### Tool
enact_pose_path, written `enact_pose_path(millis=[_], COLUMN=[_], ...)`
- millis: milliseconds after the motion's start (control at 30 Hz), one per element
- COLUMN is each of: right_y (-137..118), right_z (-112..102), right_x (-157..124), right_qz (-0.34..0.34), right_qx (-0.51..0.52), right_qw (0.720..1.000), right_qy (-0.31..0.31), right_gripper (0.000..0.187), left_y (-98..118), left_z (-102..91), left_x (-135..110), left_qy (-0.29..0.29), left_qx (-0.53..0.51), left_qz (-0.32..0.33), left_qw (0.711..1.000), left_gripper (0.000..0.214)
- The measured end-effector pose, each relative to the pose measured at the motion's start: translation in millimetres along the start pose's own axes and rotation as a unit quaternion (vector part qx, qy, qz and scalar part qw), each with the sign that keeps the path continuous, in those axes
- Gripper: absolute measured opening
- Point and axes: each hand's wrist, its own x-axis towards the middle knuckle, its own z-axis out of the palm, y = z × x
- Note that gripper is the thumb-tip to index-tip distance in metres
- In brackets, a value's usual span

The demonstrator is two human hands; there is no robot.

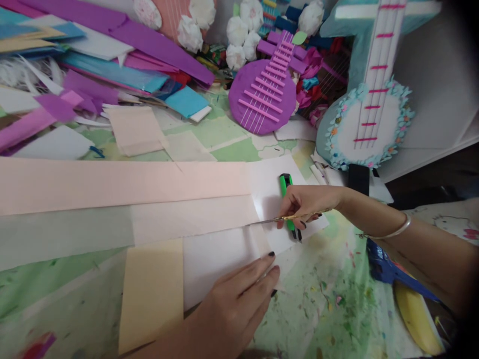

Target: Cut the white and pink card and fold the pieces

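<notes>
My right hand (305, 202) grips small scissors (264, 221) with gold handles, seen nearly edge-on. The thin blade points left and meets the edge of a pale pink crepe paper strip (194, 214). My left hand (243, 296) lies flat, fingers stretched, on white paper (219, 264) and the end of a narrow pale strip. Beneath my right hand, partly hidden, is a green box cutter (285, 182) on a white sheet (275, 172). A folded peach band (123, 184) runs along the strip's far side, and a cream card (151, 294) sits left of my left hand.
Coloured crepe paper (123, 70) is piled at the back left. A purple paper lute (262, 97) and a light-blue one with flowers (364, 119) stand at the back. At the right lie a blue-handled tool (389, 269) and a yellow curved object (417, 316).
</notes>
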Motion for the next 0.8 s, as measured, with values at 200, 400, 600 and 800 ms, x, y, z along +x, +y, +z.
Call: enact_pose_path(millis=[200, 400, 600, 800], right_y=[2.2, 4.1, 1.6, 14.5], right_z=[0.2, -0.1, 0.6, 23.0], right_x=[0.3, -0.1, -12.9, -71.4], right_qz=[-0.001, -0.003, -0.012, -0.017], right_qx=[0.000, -0.010, -0.069, -0.234], right_qw=[1.000, 1.000, 0.997, 0.940], right_qy=[-0.002, -0.009, 0.042, 0.247], right_gripper=[0.049, 0.052, 0.047, 0.044], left_y=[1.4, 0.3, 2.5, 5.7], left_z=[0.1, 0.5, -0.8, 1.5], left_x=[0.9, 0.6, 3.6, 0.6], left_qy=[0.008, 0.003, 0.000, -0.035], left_qx=[-0.006, -0.009, -0.018, -0.021], left_qz=[-0.009, -0.013, -0.015, 0.004], left_qw=[1.000, 1.000, 1.000, 0.999], left_gripper=[0.029, 0.029, 0.028, 0.027])
